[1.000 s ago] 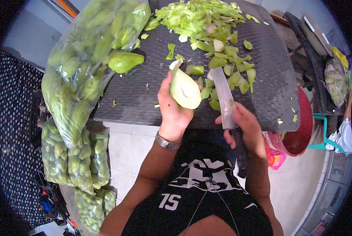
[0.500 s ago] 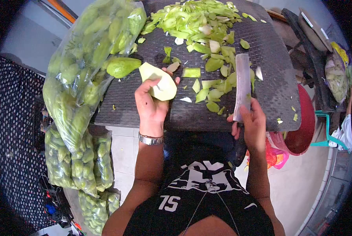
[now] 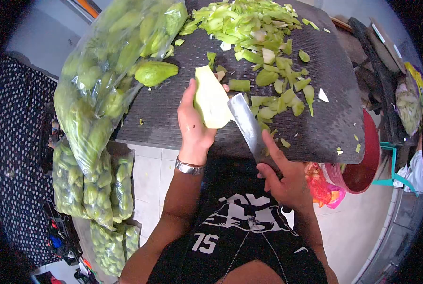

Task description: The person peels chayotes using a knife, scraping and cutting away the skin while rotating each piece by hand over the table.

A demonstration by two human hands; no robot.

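My left hand [image 3: 196, 125], a watch on its wrist, holds a pale peeled chayote [image 3: 212, 102] above the near part of the dark table. Its fingers go behind the chayote, and the thumb lies along its left side. In my right hand [image 3: 284, 180] is a broad-bladed knife [image 3: 245, 124], its handle mostly hidden by the fingers. The blade points up and left, with its tip close to the chayote's right side; whether they touch I cannot tell. An unpeeled green chayote [image 3: 156, 73] lies left of my left hand, beside the big plastic bag.
A large clear bag [image 3: 98, 90] of chayotes covers the table's [image 3: 173, 120] left side. Green peelings [image 3: 249, 28] are heaped at the back and scattered rightward. More filled bags [image 3: 97, 189] stand on the floor at left. A red tub [image 3: 365, 163] sits below the right edge.
The knife has swung left and down, from upright over the peelings to beside the chayote. My left hand has shifted slightly right and turned the chayote more upright. The view has moved a little.
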